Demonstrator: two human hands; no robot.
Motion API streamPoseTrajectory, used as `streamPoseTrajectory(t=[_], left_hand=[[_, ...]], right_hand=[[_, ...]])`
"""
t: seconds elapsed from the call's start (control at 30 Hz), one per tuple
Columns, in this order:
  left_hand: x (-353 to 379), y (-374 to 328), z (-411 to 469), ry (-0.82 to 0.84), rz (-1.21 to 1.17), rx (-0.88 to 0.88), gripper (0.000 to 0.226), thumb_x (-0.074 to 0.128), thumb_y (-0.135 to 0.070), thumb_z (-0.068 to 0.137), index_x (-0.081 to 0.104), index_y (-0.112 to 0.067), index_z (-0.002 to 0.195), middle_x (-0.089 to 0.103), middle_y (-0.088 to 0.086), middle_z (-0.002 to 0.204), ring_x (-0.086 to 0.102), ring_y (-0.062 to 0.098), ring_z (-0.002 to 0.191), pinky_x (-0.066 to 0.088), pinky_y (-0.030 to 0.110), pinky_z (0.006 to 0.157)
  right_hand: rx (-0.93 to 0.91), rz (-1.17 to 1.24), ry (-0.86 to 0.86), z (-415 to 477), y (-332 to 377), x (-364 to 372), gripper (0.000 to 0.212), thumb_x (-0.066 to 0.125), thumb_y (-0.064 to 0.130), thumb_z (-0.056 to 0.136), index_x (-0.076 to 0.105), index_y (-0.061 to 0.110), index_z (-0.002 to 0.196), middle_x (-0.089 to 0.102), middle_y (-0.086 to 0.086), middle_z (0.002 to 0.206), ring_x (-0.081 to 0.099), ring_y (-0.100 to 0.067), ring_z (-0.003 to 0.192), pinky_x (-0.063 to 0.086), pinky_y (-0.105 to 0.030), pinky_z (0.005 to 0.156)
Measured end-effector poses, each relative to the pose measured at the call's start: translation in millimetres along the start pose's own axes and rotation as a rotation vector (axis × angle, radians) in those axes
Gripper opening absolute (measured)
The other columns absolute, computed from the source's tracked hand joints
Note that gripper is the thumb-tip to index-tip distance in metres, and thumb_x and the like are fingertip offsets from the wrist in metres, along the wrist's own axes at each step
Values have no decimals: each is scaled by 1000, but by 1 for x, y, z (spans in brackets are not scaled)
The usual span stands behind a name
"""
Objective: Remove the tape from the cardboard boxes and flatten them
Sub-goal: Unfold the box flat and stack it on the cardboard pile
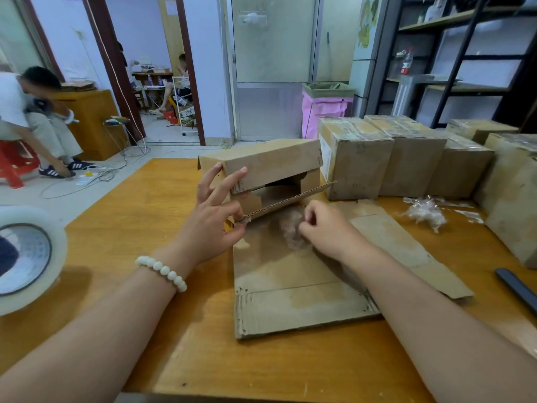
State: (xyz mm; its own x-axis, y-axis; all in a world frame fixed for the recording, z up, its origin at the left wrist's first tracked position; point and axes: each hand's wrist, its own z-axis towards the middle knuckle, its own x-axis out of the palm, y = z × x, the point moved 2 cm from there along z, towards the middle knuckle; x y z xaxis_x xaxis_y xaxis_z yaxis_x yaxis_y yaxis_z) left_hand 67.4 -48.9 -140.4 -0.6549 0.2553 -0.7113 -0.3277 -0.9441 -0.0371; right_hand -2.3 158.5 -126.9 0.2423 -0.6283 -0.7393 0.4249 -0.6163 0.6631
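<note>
Peeling in hand, left grip (215, 210) clasping cardboard box (267, 165) flap, right grip (322, 225) pinching clear tape (293, 229). Probably next: pull tape free.

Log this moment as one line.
step: peeling tape | left hand: holds box flap | right hand: pinches tape | box: open, unflattened | waiting: taped boxes at right

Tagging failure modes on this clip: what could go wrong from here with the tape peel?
1. The right hand pinches crumpled clear tape; it could tear short or stick to the flattened cardboard beneath.
2. The left hand holds the open box only at its left end; a hard pull might swing it or rip the flap.
3. A dark tool lies near the right forearm; a sweep could knock it.
</note>
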Motion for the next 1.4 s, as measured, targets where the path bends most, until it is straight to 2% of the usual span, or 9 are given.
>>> streamPoseTrajectory(t=[0.17,0.3,0.43,0.67,0.83,0.93,1.1,1.3,1.4], left_hand=[[1,-1,0,-9,1,5,25,52,-36,80,60,-17,66,32,3,150,11,36,142,19,49,111],[2,-4,1,-19,14,50,26,54,-37,80,61,-17,66,31,2,148,13,36,140,14,40,113],[3,-6,1,-6,7,38,28,54,-39,80,64,-17,67,31,0,149,12,34,141,23,50,108],[5,-1,2,-34,3,29,28,54,-36,83,61,-16,64,32,3,148,14,36,140,8,29,114],[5,1,0,-31,12,33,28,54,-35,82,59,-15,64,31,4,149,14,38,139,9,33,115],[6,0,-1,-15,28,32,29,53,-37,82,59,-16,64,31,4,150,13,38,140,17,44,114],[4,-1,-1,-2,20,23,29,53,-37,82,60,-16,64,31,3,150,13,38,141,24,52,109],[5,0,-2,-19,16,26,29,53,-37,83,60,-16,64,31,4,150,13,38,141,21,48,111],[6,1,-2,-28,21,39,28,54,-36,83,60,-16,64,32,5,150,14,39,140,13,36,115]], right_hand=[[5,45,-6,1,-5,-6,13,61,28,89,52,19,90,54,5,86,51,-13,82,44,-26,69],[-72,-246,93,0,-1,11,54,63,59,79,57,20,117,51,1,111,48,-19,109,45,-39,94],[-83,-212,76,1,4,18,39,64,55,81,60,24,105,43,3,102,46,-22,112,41,-42,98],[-116,-16,-126,0,9,-6,14,58,11,83,46,16,78,51,0,77,51,-22,76,43,-34,70],[201,63,-515,7,-36,-72,30,54,3,92,40,5,119,49,-6,94,49,-19,78,32,-25,58],[452,47,-549,6,-74,-90,75,49,0,95,0,12,150,46,-9,96,48,-19,75,37,-29,61],[487,-92,-651,13,-98,-98,37,48,13,96,47,-4,128,48,-23,129,45,-38,119,38,-39,94],[525,-319,-587,19,-101,-94,44,41,9,99,38,6,143,33,-18,150,18,-29,144,7,-49,116],[457,-320,-638,18,-99,-93,42,49,4,96,49,14,136,41,-14,147,25,-29,141,14,-48,115]])
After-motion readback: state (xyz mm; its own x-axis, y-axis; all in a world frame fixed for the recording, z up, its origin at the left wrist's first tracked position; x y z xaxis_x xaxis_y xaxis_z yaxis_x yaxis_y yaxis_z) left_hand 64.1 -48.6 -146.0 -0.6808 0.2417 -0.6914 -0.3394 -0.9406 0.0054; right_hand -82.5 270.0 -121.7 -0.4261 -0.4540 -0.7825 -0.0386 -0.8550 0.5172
